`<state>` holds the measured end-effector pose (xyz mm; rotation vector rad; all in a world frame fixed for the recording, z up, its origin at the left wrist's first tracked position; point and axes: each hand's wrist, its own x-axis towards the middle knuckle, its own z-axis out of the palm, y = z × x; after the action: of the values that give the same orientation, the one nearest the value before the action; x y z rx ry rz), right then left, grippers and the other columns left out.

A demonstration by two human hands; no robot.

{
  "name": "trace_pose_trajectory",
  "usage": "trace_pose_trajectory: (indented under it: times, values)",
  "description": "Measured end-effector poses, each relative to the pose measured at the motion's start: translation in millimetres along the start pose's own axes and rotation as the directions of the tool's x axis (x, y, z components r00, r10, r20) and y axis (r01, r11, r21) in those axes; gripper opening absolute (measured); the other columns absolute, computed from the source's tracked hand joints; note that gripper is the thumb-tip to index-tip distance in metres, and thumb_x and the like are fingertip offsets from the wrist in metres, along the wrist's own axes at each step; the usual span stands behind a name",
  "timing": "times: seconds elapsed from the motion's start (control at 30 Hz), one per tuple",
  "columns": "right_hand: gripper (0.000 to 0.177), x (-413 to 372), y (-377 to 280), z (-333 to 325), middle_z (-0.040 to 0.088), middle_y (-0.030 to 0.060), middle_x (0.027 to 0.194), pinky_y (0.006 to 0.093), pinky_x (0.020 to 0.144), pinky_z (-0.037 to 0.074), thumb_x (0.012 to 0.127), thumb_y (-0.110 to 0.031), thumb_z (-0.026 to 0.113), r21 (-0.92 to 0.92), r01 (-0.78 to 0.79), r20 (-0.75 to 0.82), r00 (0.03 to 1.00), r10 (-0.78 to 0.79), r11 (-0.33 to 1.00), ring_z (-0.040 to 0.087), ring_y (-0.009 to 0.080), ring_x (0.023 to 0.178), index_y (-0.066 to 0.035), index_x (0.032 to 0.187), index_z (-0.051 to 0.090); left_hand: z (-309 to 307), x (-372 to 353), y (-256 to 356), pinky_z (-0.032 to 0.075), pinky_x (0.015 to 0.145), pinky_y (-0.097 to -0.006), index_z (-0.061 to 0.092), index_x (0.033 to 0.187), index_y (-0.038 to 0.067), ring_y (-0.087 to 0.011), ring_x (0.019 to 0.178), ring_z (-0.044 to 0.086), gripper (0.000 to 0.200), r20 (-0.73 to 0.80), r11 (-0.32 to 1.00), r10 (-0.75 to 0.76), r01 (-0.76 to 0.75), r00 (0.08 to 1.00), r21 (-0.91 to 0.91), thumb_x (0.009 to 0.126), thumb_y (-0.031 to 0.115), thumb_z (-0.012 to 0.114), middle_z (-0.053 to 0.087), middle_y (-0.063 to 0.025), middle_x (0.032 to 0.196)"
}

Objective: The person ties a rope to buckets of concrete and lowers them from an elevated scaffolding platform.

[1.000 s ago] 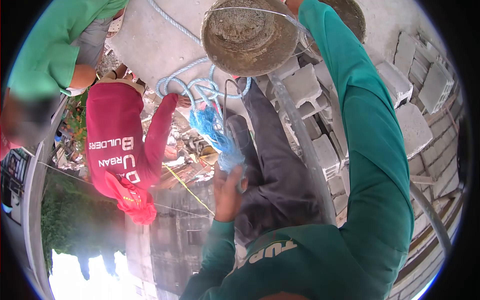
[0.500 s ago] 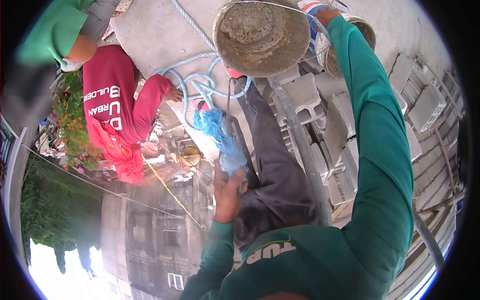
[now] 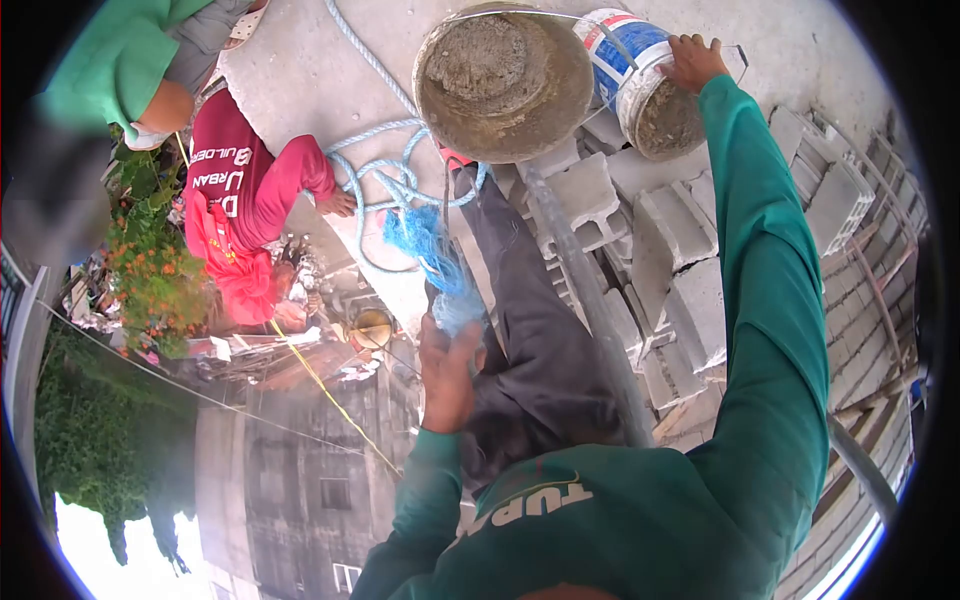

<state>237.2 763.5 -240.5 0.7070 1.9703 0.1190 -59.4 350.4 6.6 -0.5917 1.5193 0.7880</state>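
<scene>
My left hand (image 3: 449,372) is closed around a bunch of frayed blue rope strands (image 3: 440,255), held over my dark trousers. Light-blue rope (image 3: 400,178) lies in loose loops on the concrete just beyond. At the upper right, my right hand (image 3: 694,64) grips the rim of a white, blue and red bucket (image 3: 622,62). This bucket leans with its mouth towards me, and its inside is caked with grey cement. Beside it stands a wide, cement-crusted tub (image 3: 570,108) with a thin wire handle across its top.
Concrete blocks (image 3: 675,225) are piled below the buckets. A metal pipe (image 3: 590,290) runs beside my leg. At left, a person in a red shirt (image 3: 235,165) leans over the slab edge, near another in green (image 3: 110,60). A yellow line (image 3: 335,395) hangs over the drop.
My right hand has moved to the right, and the bucket now shows more fully, its mouth turned towards me. My left hand still holds the blue strands. The view has shifted slightly.
</scene>
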Motion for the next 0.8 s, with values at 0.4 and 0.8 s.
trace_pose_trajectory:
  times: [0.4, 0.8]
  values:
    - [0.03, -95.3, 74.2, 46.7, 0.063, 0.0211, 0.087, 0.0468, 0.077, 0.047, 0.088, -0.032, 0.056, 0.644, -0.233, 0.011, 0.955, 0.296, 0.728, 0.06, 0.0398, 0.089, -0.002, 0.089, 0.057, 10.3, -22.5, 22.2, 0.038, 0.054, -0.0231, 0.043, 0.112, -0.001, -0.0075, 0.065, 0.047, 0.039, -0.003, 0.998, 0.067, -0.067, 0.998, 0.018, 0.085, 0.017, 0.065, 0.053, -0.0016, 0.079]
    - [0.028, -63.1, 3.7, -52.1, 0.061, 0.0131, 0.076, 0.0355, 0.069, 0.045, 0.089, -0.03, 0.057, 0.897, 0.118, -0.289, 0.886, 0.362, 0.427, 0.057, 0.0264, 0.071, -0.003, 0.094, 0.062, 5.8, -102.3, 43.0, 0.033, 0.052, -0.0237, 0.047, 0.116, 0.005, -0.0089, 0.06, 0.044, 0.038, 0.114, 0.993, 0.119, -0.115, 0.986, -0.038, 0.088, 0.025, 0.063, 0.053, -0.0019, 0.081]
